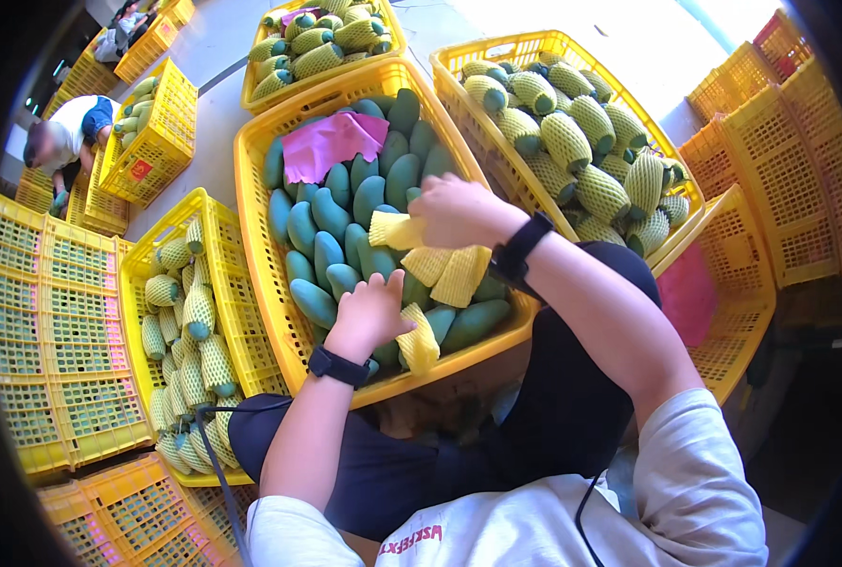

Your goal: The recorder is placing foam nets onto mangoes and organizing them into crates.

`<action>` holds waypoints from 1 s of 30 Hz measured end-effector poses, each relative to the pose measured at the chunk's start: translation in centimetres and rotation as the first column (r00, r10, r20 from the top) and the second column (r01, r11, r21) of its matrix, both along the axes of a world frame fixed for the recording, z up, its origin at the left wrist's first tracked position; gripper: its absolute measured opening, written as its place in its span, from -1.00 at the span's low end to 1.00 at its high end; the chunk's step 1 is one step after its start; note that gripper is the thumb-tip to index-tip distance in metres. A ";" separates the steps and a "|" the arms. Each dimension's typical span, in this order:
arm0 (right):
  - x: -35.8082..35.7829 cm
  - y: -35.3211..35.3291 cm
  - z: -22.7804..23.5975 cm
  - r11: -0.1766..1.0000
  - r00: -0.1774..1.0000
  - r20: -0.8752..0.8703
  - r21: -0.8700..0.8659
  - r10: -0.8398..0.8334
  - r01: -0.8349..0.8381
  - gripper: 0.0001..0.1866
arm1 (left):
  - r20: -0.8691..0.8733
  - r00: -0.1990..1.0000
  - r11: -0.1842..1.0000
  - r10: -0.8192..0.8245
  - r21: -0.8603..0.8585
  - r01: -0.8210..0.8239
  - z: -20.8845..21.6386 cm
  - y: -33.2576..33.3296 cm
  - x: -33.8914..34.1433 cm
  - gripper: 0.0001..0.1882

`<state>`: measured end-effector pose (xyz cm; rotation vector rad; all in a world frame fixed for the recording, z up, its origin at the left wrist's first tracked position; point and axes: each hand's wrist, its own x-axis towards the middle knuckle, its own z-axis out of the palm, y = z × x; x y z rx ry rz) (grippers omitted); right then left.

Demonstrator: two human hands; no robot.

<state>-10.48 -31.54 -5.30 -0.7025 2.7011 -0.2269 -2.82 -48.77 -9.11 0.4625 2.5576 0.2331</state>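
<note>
Green mangoes (330,214) fill the yellow crate (251,217) in front of me. My right hand (459,213) is closed at its right side, with a yellow foam net sleeve (394,230) at the fingers. More foam sleeves (454,274) lie in a loose pile on the mangoes just below that hand. Low over the same fruit, my left hand (373,314) has its thumb and fingers apart. Another foam sleeve (420,340) lies beside its thumb. A pink cloth (334,144) covers some mangoes at the crate's far end.
Crates of foam-sleeved mangoes stand at the left (194,321), far side (319,52) and right (581,142). Stacked yellow crates (66,331) line the left; others (780,170) stand at the right. A person (71,132) bends over crates at the far left.
</note>
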 end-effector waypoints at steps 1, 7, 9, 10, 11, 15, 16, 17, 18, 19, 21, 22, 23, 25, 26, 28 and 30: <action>-0.6 0.4 -0.9 0.999 0.998 -0.048 -0.032 0.036 -0.038 -0.67 | -0.026 0.998 0.997 -0.057 -0.046 0.056 -0.1 0.1 0.3 -0.28; 0.1 -2.0 -6.8 0.998 0.994 0.091 0.031 0.056 -0.059 -0.64 | -0.090 0.991 0.995 0.104 0.003 -0.104 -2.0 -0.6 -0.2 -0.43; 0.2 -2.7 -6.6 0.997 0.996 0.080 0.053 0.048 -0.052 -0.65 | -0.187 0.952 0.970 0.242 0.036 -0.240 -3.2 -1.1 -0.8 -0.56; 0.2 -3.1 -6.0 0.996 0.982 0.180 0.069 0.051 -0.064 -0.68 | -0.216 0.945 0.969 0.245 0.049 -0.240 -3.8 -1.4 -1.1 -0.56; 0.2 -3.2 -5.3 0.992 0.960 0.275 0.096 0.052 -0.082 -0.70 | -0.267 0.920 0.958 0.286 0.056 -0.281 -4.4 -1.7 -1.3 -0.55; 2.1 -2.9 -2.9 0.962 0.902 0.399 0.137 0.165 -0.237 -0.74 | -0.301 0.872 0.921 0.386 0.070 -0.383 -6.7 -1.5 -1.7 -0.40; 2.6 -2.7 -2.5 0.966 0.904 0.401 0.140 0.145 -0.217 -0.74 | -0.367 0.859 0.931 0.357 0.061 -0.361 -7.1 -1.3 -1.7 -0.34; 3.2 -2.5 -2.3 0.953 0.920 0.344 0.163 0.188 -0.256 -0.75 | -0.288 0.869 0.914 0.403 0.077 -0.399 -7.5 -1.1 -1.9 -0.26; 3.5 -2.3 -2.2 0.931 0.923 0.301 0.199 0.240 -0.307 -0.75 | -0.296 0.866 0.915 0.402 0.088 -0.395 -7.9 -0.8 -2.1 -0.26; 3.8 -2.3 -2.2 0.931 0.931 0.282 0.214 0.231 -0.296 -0.74 | -0.271 0.849 0.889 0.453 0.069 -0.452 -8.2 -0.5 -2.2 -0.26; 3.8 -2.4 -2.0 0.945 0.907 0.358 0.152 0.221 -0.290 -0.74 | -0.251 0.825 0.857 0.506 0.039 -0.513 -8.6 -0.2 -2.4 -0.23; 3.6 -2.4 -1.8 0.949 0.863 0.451 0.098 0.228 -0.301 -0.73 | -0.284 0.820 0.863 0.496 0.054 -0.503 -8.7 -0.1 -2.4 -0.23; 3.5 -2.4 -1.6 0.935 0.851 0.431 0.047 0.299 -0.353 -0.71 | -0.297 0.832 0.875 0.468 0.025 -0.483 -8.8 0.0 -2.4 -0.21; 3.3 -2.0 -0.7 0.945 0.867 0.396 -0.007 0.302 -0.326 -0.71 | -0.379 0.827 0.898 0.415 0.025 -0.440 -8.9 0.1 -2.1 -0.17; 3.2 -1.7 -0.1 0.951 0.870 0.404 0.001 0.281 -0.308 -0.70 | -0.387 0.824 0.896 0.413 0.009 -0.445 -8.7 0.1 -2.0 -0.17; 2.7 -0.7 1.3 0.948 0.896 0.325 -0.008 0.304 -0.319 -0.72 | -0.415 0.807 0.907 0.421 0.206 -0.367 -7.8 -0.1 -2.0 -0.17; 2.2 0.7 2.8 0.984 0.967 0.189 -0.093 0.170 -0.155 -0.72 | -0.476 0.758 0.893 0.446 0.302 -0.335 -6.3 -0.3 -2.5 -0.21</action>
